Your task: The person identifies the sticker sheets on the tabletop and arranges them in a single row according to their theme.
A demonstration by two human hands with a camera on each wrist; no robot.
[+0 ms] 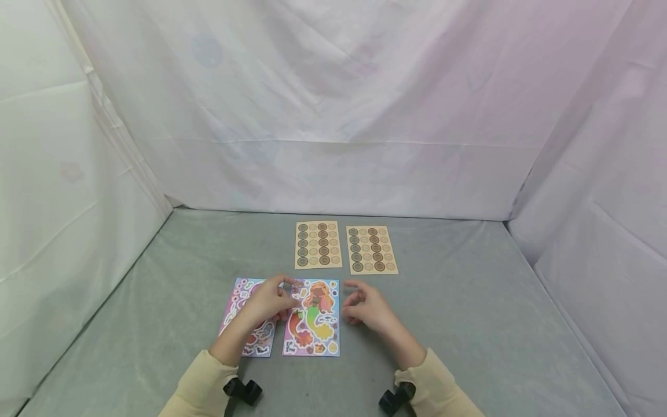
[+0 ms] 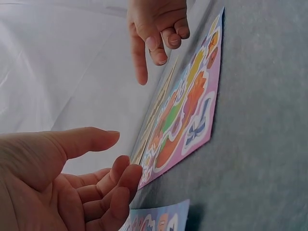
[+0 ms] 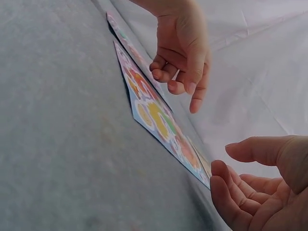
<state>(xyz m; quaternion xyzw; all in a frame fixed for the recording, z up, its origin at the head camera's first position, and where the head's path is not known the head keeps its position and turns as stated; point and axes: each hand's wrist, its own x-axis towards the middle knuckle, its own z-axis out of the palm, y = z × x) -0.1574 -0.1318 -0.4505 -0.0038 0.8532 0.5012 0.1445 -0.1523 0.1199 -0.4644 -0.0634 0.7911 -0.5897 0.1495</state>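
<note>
The left hand (image 1: 268, 300) and right hand (image 1: 367, 306) face each other with a gap between, fingers (image 2: 129, 179) softly bent, each thumb (image 2: 91, 139) apart from the fingertips, the left arm (image 1: 231, 340) and right arm (image 1: 405, 344) slanting behind.

Can't read any text, label, brand or number in any view. Too small or blurred to make out print on left tan sheet (image 1: 318, 245), right tan sheet (image 1: 372, 250), mermaid sheet (image 1: 314, 318) and pink sheet (image 1: 259, 340).

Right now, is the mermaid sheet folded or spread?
Spread. In the head view, the mermaid sheet lies picture side up on the table, with no fold showing.
</note>
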